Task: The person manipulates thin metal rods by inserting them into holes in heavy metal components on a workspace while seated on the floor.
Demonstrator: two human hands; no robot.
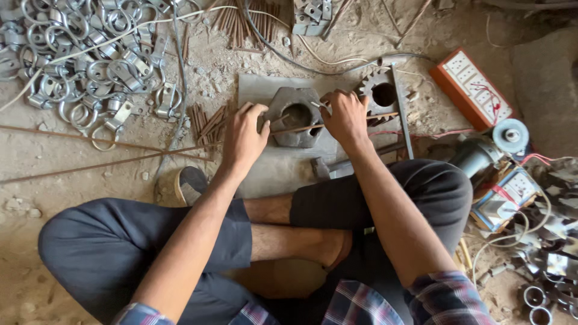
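The thin rusty rod point(301, 127) lies left-to-right across the hexagonal metal block point(295, 116), over its round hole. The left hand point(244, 135) is at the block's left side, fingers curled shut on the rod end. The right hand point(344, 115) is on the block's right edge, fingers closed on the rod w/ a small metal piece. Block sits on a grey plate point(256, 90) on the floor. Close by: a gear point(380, 90) just right, a heap of ring clamps point(90, 60) far left, a grinder point(487, 150) at right.
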